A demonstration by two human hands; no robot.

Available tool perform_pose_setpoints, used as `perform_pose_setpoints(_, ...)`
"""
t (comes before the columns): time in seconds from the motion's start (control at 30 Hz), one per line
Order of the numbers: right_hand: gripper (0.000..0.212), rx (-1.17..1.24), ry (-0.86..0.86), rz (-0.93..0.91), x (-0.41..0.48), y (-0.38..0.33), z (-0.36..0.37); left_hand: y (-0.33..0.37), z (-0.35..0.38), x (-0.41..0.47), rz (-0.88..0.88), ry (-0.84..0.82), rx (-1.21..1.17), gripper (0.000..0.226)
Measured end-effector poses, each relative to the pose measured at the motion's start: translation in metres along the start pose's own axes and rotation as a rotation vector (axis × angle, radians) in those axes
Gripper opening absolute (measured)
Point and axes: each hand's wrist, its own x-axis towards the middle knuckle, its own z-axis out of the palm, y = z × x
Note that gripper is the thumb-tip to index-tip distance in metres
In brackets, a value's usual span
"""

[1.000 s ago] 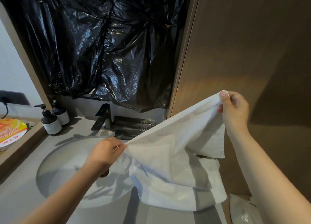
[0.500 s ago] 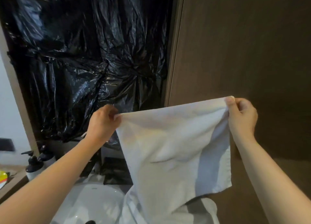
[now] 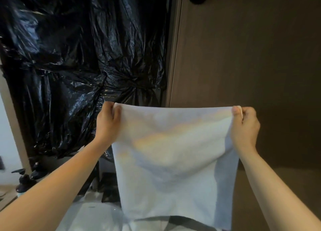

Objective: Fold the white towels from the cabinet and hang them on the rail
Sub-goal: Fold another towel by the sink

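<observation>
A white towel (image 3: 173, 161) hangs flat in front of me, stretched between both hands at chest height. My left hand (image 3: 107, 123) pinches its top left corner. My right hand (image 3: 245, 128) pinches the top right corner, thumb on the near side. The towel's top edge runs nearly level and its lower edge hangs free above the counter. More white cloth (image 3: 147, 222) lies on the counter below it, partly hidden by the hanging towel. No rail is in view.
Crumpled black plastic sheeting (image 3: 78, 65) covers the wall behind the sink. A brown cabinet door (image 3: 243, 57) fills the right side. Dark pump bottles (image 3: 24, 182) stand at the left of the counter beside the pale sink basin (image 3: 92, 215).
Both hands lifted the towel off the counter and spread it. The left hand rose from sink level to the height of the right, so the top edge is now level.
</observation>
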Motion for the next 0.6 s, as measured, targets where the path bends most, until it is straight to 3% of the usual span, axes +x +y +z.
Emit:
perform_pose_setpoints(0.33,0.028,0.057,-0.067,0.046,-0.012,-0.007,-0.009,0.020,-0.007,-0.016,0.033,0.000,-0.062,0.009)
perform_pose_setpoints(0.6,0.032,0.156,-0.059,0.231,-0.018,0.009,-0.038,0.023,-0.012,-0.018,-0.151,0.029,-0.178,0.012)
